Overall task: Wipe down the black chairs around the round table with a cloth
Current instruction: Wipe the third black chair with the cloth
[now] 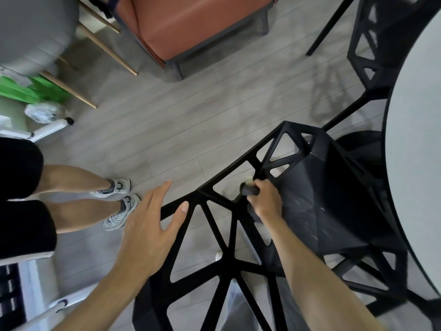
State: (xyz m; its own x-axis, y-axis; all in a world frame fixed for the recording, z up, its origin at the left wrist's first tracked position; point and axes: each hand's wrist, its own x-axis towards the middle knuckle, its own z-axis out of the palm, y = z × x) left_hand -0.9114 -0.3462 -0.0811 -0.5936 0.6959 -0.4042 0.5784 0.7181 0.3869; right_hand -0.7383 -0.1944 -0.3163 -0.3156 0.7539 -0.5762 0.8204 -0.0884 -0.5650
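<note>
- I am partway through wiping the near black chair, the one pulled up to the round table on my right. Its open lattice back faces me and its seat runs under the table's edge.
- My right hand is curled round a dark cloth, bunched in the fist, and presses it against the bar where the backrest meets the seat, at the chair's left side.
- My left hand is open with straight fingers. The thumb lies on the top rail of the backrest and the other fingers reach out past it over the floor. I judge it is steadying the chair, not gripping it.
- The two hands are apart, with the lattice bars between them.
- The seat shows pale streaks and specks, so I judge it is not yet clean.
- A second black chair stands further round the table, at upper right. I cannot tell whether it has been wiped.
- Next, I would draw the cloth along the remaining bars of the lattice, then across the seat, keeping the left hand on the rail so the chair does not slide.
- The narrow bars call for wrapping the cloth round each one, not swiping flat.
- Another person's legs and shoes stand just to my left, so I would keep my elbow in.
</note>
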